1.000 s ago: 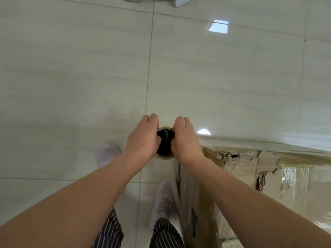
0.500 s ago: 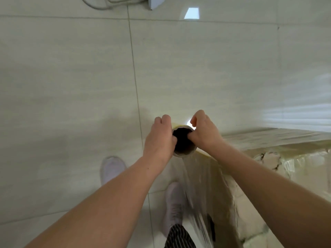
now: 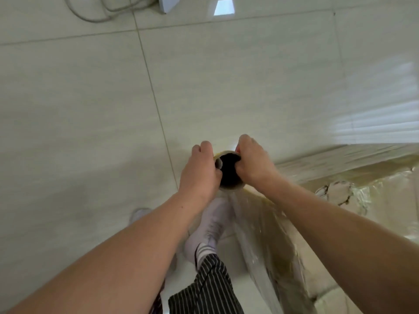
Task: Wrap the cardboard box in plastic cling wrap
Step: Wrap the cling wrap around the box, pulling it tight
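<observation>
I look down the hollow end of the cling wrap roll (image 3: 229,175), a cardboard tube with a dark core, held upright in front of me. My left hand (image 3: 200,173) grips the tube's left rim with the thumb inside the core. My right hand (image 3: 254,164) grips the right rim the same way. Clear film (image 3: 267,241) runs from the roll down and right along the side of the cardboard box (image 3: 367,191). The box stands at my right, brown with a torn patch, its top and near side covered by shiny film layers.
The floor is pale glossy tile (image 3: 90,109) with grout lines. A grey cable (image 3: 95,12) and a white object (image 3: 169,3) lie at the far top edge. My feet in white shoes (image 3: 210,227) stand just left of the box.
The view has swung around the box corner, so the box's top edge now recedes to the right. Both hands kept their hold on the roll and more film has been drawn along the near side.
</observation>
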Action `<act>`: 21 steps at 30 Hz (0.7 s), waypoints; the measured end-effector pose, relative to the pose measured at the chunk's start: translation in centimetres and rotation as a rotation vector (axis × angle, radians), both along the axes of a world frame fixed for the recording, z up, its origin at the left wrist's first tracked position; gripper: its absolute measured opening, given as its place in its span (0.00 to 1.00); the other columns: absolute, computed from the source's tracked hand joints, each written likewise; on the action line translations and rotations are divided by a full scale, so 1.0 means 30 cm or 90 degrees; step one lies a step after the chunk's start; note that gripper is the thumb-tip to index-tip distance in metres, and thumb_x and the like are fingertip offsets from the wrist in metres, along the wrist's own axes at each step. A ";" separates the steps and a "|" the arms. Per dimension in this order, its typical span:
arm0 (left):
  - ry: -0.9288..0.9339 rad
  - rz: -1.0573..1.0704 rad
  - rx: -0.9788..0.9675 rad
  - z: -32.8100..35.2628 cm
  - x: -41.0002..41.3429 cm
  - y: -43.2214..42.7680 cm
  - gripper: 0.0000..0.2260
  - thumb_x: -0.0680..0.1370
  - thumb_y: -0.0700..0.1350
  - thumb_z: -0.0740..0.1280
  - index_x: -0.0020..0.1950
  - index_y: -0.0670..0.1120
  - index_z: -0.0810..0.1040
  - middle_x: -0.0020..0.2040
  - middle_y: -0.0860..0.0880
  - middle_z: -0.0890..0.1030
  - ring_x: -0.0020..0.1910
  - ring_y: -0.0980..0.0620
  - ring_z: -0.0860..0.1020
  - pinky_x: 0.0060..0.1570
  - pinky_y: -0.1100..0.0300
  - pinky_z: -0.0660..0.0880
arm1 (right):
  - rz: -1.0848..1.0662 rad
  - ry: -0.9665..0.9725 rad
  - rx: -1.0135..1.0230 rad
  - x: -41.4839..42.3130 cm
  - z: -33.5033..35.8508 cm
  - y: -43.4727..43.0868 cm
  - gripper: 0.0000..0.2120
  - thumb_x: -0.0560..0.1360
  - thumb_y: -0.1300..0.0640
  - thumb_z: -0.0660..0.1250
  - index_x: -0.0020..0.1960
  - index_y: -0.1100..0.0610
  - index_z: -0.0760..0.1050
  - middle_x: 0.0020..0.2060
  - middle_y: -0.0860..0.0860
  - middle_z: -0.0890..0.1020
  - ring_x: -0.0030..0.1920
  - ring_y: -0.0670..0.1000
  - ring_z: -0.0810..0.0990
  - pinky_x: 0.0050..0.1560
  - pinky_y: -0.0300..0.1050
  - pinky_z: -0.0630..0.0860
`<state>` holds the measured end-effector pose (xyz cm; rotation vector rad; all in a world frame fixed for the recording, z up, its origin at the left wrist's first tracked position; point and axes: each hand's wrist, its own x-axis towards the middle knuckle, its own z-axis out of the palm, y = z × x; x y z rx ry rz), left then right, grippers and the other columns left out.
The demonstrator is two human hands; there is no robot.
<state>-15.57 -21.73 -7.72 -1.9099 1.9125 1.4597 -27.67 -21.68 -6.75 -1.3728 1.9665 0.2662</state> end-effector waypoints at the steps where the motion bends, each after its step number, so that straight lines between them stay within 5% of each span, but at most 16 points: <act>1: 0.006 0.010 -0.011 -0.001 -0.019 -0.015 0.11 0.74 0.37 0.63 0.54 0.43 0.65 0.50 0.47 0.66 0.40 0.47 0.68 0.37 0.55 0.64 | 0.054 0.009 -0.026 -0.017 0.002 -0.018 0.12 0.73 0.67 0.60 0.56 0.64 0.66 0.53 0.59 0.73 0.52 0.61 0.75 0.43 0.46 0.65; 5: 0.031 0.014 -0.037 -0.005 -0.126 -0.071 0.11 0.74 0.37 0.64 0.53 0.44 0.66 0.49 0.48 0.66 0.39 0.48 0.69 0.34 0.58 0.64 | 0.263 0.061 -0.092 -0.126 0.005 -0.084 0.12 0.73 0.68 0.57 0.56 0.63 0.65 0.54 0.58 0.73 0.46 0.57 0.71 0.40 0.46 0.62; 8: 0.038 0.031 -0.044 -0.005 -0.202 -0.085 0.10 0.74 0.36 0.63 0.52 0.43 0.65 0.49 0.48 0.67 0.40 0.47 0.69 0.34 0.58 0.63 | 0.286 0.072 -0.096 -0.200 -0.004 -0.098 0.12 0.74 0.68 0.57 0.57 0.63 0.65 0.54 0.57 0.72 0.43 0.52 0.64 0.39 0.46 0.62; 12: 0.025 0.040 -0.062 -0.005 -0.241 -0.085 0.09 0.74 0.36 0.62 0.49 0.45 0.62 0.48 0.47 0.67 0.41 0.47 0.69 0.36 0.56 0.64 | -0.020 -0.027 -0.128 -0.255 -0.023 -0.071 0.12 0.73 0.65 0.60 0.56 0.61 0.66 0.50 0.53 0.72 0.44 0.54 0.70 0.41 0.44 0.64; 16: 0.012 0.047 -0.068 -0.002 -0.253 -0.079 0.09 0.75 0.36 0.61 0.48 0.45 0.62 0.48 0.47 0.67 0.40 0.47 0.68 0.36 0.56 0.63 | -0.378 -0.169 0.063 -0.278 -0.026 -0.027 0.12 0.72 0.63 0.66 0.53 0.61 0.66 0.43 0.54 0.75 0.34 0.51 0.78 0.37 0.48 0.81; 21: -0.001 0.050 -0.073 0.001 -0.256 -0.098 0.09 0.74 0.36 0.62 0.48 0.44 0.62 0.48 0.47 0.67 0.39 0.48 0.68 0.36 0.56 0.64 | -0.336 -0.154 -0.003 -0.264 -0.046 -0.027 0.07 0.72 0.67 0.62 0.48 0.61 0.65 0.36 0.52 0.72 0.35 0.50 0.72 0.28 0.41 0.68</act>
